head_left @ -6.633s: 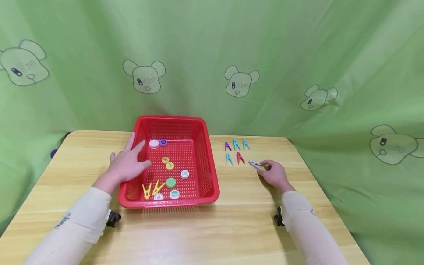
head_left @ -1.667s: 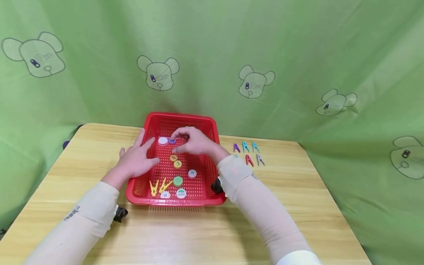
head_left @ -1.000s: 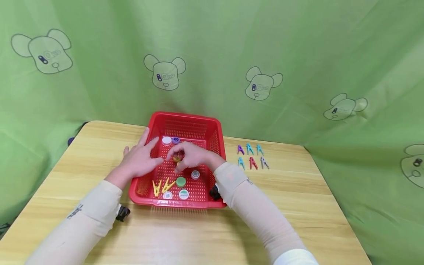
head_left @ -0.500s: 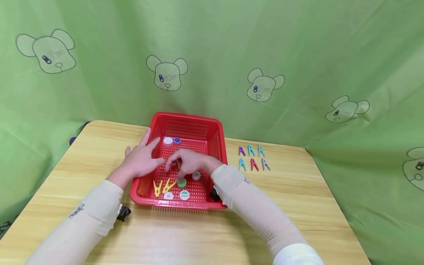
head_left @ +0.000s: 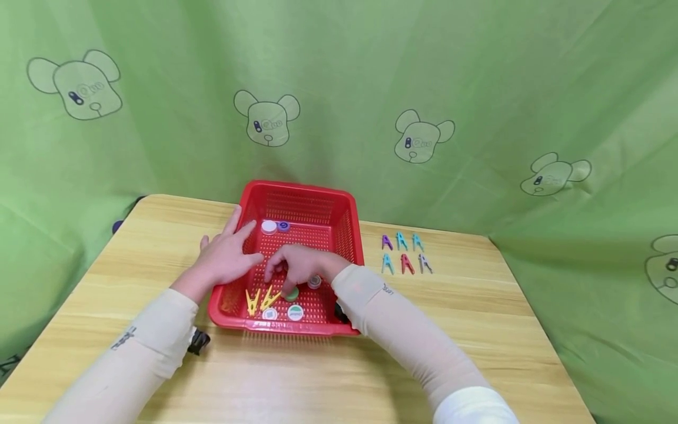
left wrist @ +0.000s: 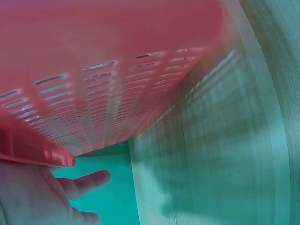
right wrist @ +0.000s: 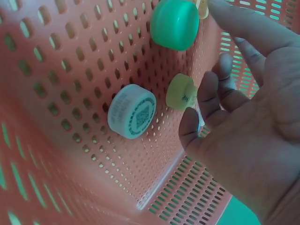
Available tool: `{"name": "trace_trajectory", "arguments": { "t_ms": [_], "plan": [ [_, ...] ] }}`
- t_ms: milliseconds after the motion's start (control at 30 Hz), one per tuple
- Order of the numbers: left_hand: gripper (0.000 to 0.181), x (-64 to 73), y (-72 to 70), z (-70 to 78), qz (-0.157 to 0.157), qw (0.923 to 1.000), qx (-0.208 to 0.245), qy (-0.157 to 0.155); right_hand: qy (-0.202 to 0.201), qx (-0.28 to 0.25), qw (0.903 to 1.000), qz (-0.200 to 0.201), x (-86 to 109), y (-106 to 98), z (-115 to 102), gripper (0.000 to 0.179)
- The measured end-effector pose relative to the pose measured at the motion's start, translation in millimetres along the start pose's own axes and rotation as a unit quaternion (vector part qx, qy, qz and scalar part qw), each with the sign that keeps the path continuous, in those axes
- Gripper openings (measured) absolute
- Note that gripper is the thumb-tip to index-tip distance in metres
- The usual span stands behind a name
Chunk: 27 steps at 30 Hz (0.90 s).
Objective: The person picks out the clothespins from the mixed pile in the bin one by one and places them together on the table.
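My left hand (head_left: 225, 258) lies over the left rim of the red plastic basket (head_left: 286, 325), its fingers spread. Inside the basket, my right hand (head_left: 302, 263) hovers palm down with bent fingers and thumb apart; no held thing shows. Its thumb side is beside two yellow clothespins (head_left: 252, 301) and a green bottle cap (head_left: 292, 294). The right wrist view shows the green cap (right wrist: 174, 23), a yellow cap (right wrist: 179, 91) and a white cap (right wrist: 132, 111) close to that hand (right wrist: 253, 103). In the left wrist view, the left hand (left wrist: 35, 194) is at the rim.
White (head_left: 269, 227) and purple (head_left: 283, 226) caps lie at the basket's far left, more white caps (head_left: 295, 312) near its front. On the wooden table (head_left: 450, 330) to the right, purple (head_left: 387, 242), light blue (head_left: 401, 241), red (head_left: 406, 264) and grey (head_left: 425, 263) clothespins form two rows.
The grey clothespin, earlier in my right hand, now lies in the front row on the table. That hand has gone into the basket and moved nearer its front. My left hand stays on the rim.
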<state>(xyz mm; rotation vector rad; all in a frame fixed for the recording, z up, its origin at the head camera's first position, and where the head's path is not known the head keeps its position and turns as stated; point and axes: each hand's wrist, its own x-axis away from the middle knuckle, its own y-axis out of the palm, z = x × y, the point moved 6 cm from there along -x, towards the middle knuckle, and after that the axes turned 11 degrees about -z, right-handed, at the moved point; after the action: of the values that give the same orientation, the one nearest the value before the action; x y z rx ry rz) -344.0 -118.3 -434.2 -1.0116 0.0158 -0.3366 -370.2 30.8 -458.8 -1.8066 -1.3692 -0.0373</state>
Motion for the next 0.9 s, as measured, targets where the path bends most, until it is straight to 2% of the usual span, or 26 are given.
{"name": "trace_trajectory", "arguments": {
  "t_ms": [200,400,633,900],
  "plan": [
    [0.085,-1.0,-0.5,-0.6,0.002,1.0,0.006,0.0,0.03,-0.011,0.9995,0.004,-1.3,1.2,4.8,0.034],
    [0.084,-0.3,-0.5,0.6,-0.001,1.0,0.007,0.001,0.042,0.009,0.9991,-0.001,-3.1,3.7,5.4,0.032],
    [0.084,-0.4,-1.1,1.7,0.0,1.0,0.008,0.0,0.041,0.003,0.9991,-0.007,-3.0,3.7,6.0,0.036],
    [0.085,-0.4,0.2,-0.8,-0.003,0.9999,0.009,-0.005,0.045,0.024,0.9987,-0.006,-8.2,6.0,7.8,0.034]
  ]
}}
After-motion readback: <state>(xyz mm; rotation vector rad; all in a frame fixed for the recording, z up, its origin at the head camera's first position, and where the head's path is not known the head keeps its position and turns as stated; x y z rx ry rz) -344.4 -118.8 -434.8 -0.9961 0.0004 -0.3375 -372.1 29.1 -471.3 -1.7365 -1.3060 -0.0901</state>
